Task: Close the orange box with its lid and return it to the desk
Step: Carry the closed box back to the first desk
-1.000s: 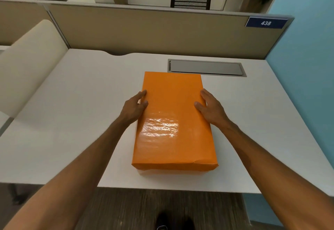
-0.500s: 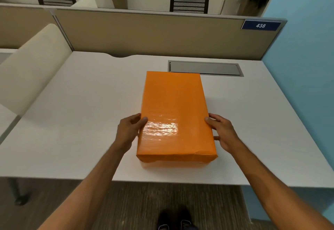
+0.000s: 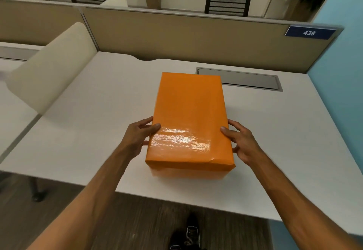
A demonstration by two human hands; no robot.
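1. My left hand [image 3: 137, 137] and right hand [image 3: 242, 144] clasp the box [image 3: 189, 120] by its long sides, near the end closest to me. Both thumbs lie on the lid [image 3: 188, 102]; the fingers [image 3: 234, 125] curl down the walls, closed against the box.

2. The box is on the white bench [image 3: 98, 131] or barely above it; I cannot tell which. It lies lengthwise away from me, its near end close to the bench's front edge, its far end just short of the grey cable hatch [image 3: 238, 79].

3. The lid covers the box fully as far as I can see, so I judge that closing is done and only the setting down remains.

4. Risks from here:
   - The wrap is glossy, so a light grip could slip.
   - Holding only the near end leaves the far end unsupported; a lift could make it dip.
   - Squeezing the lid alone might pull it off the base.
   - Letting go this near the front edge invites a knock to the floor [image 3: 137, 220].
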